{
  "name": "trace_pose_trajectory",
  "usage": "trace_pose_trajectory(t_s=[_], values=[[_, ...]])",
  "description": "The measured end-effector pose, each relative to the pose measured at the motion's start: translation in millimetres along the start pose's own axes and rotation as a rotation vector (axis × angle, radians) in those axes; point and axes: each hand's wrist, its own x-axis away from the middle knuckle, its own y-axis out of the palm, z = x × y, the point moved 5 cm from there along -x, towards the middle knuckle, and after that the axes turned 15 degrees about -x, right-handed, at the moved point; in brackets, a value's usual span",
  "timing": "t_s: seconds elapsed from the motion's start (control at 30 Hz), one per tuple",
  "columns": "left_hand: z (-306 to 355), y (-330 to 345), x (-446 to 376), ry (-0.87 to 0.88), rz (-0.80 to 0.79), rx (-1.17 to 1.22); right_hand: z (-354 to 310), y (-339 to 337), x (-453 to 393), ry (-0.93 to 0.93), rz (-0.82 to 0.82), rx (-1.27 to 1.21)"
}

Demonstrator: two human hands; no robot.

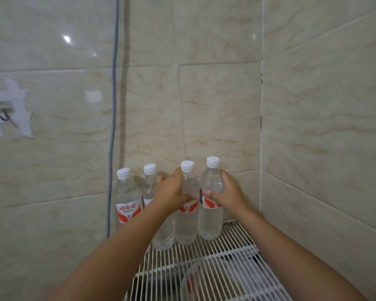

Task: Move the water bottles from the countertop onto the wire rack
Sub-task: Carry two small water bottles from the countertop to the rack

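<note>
On the wire rack (pixel 206 270), against the tiled corner, four water bottles stand upright in a row. Left hand (pixel 173 193) wraps the third bottle (pixel 187 216) at label height, thumb across the front. Right hand (pixel 226 195) wraps the fourth bottle (pixel 211 211) the same way, fingers curled round its far side. Both held bottles appear to rest base-down on the wires, though contact at the bases is hard to confirm. Just left of the left-hand grip stands the second bottle (pixel 149 187), partly hidden by the wrist; beyond it the first bottle (pixel 127 203), free and untouched. A grey cable (pixel 114 105) runs down the wall above that end. Step in hand, as judged: setting down the last pair. Next move calls for letting go gently, checking bases sit flat across the wires, then drawing both hands straight back without knocking neighbours.
</note>
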Motion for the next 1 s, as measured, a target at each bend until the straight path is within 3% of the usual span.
trace_pose_trajectory(t_s=[0.37,0.5,0.67,0.83,1.0], values=[[-14,-5,-2,-0.130,0.064,-0.143,2,20,-6,-0.041,-0.005,0.009],[-16,-5,10,-0.083,0.100,-0.120,4,24,-6,-0.033,-0.003,0.030],[-15,5,35,0.013,0.183,-0.320,23,25,11,0.078,0.014,0.034],[-30,32,61,-0.204,0.032,-0.309,43,30,26,0.189,0.049,0.102],[-40,47,65,-0.225,-0.043,-0.330,43,34,29,0.142,0.115,0.146]])
